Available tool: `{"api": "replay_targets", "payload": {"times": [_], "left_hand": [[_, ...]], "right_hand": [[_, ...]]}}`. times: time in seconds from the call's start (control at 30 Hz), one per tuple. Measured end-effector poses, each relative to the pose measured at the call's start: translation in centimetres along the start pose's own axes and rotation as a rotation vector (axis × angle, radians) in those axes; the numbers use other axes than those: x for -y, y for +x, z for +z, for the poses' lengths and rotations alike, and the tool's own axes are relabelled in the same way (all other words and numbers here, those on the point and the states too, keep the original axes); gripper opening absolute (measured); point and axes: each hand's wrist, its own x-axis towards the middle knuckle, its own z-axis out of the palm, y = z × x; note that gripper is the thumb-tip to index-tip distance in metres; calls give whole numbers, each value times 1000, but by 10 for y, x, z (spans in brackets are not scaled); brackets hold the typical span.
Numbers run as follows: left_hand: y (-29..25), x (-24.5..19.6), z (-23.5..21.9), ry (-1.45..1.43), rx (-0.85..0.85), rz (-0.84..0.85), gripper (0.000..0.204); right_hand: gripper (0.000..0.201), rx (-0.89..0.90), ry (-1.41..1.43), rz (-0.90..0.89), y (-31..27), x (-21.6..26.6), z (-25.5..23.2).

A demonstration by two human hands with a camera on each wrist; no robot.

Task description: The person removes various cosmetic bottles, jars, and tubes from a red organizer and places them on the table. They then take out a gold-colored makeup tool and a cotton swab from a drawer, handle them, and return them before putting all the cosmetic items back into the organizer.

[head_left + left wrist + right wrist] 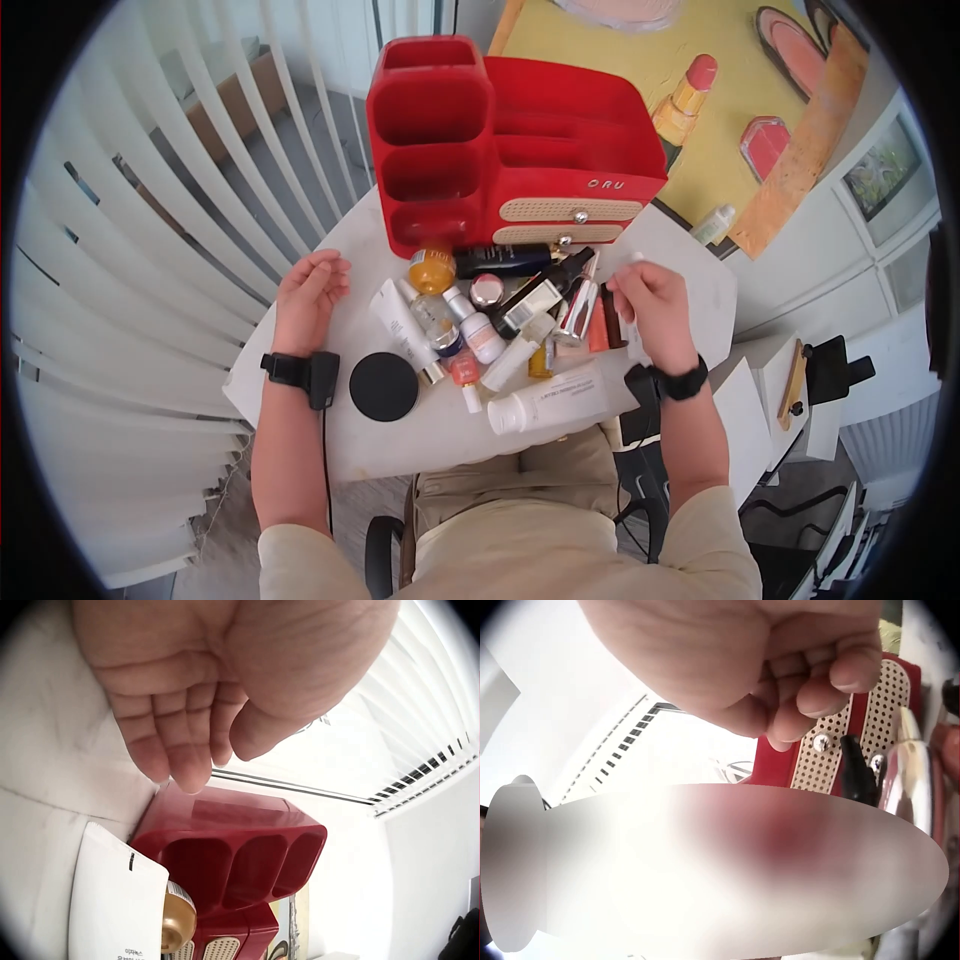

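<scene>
My left hand (312,290) is held over the table's left side, fingers loosely bent and holding nothing; the left wrist view shows its empty palm (202,667). A white squeeze tube (403,318) and an amber jar (432,272) are nearest to it. At the right edge of the pile, my right hand (655,300) has its fingers loosely curled, with nothing between them in the right wrist view. Near it lie a silver tube (578,312) and a coral-coloured tube (598,328). A large blurred pale shape (742,870) fills the lower right wrist view.
A red organizer (590,100) with compartments and two woven-front drawers stands at the table's back. Several cosmetics lie before it, including a dark blue bottle (505,260), a pink-capped bottle (464,368) and a large white tube (550,400). A black round disc (384,387) lies front left.
</scene>
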Motion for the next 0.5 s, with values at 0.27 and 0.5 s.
{"api": "replay_targets", "payload": {"times": [0.27, 0.5], "left_hand": [[0, 1, -4, 31, 0, 3, 22], [2, 3, -4, 61, 31, 6, 24]], "right_hand": [[17, -199, 29, -192, -107, -50, 26], [16, -388, -1, -241, -130, -115, 17]]}}
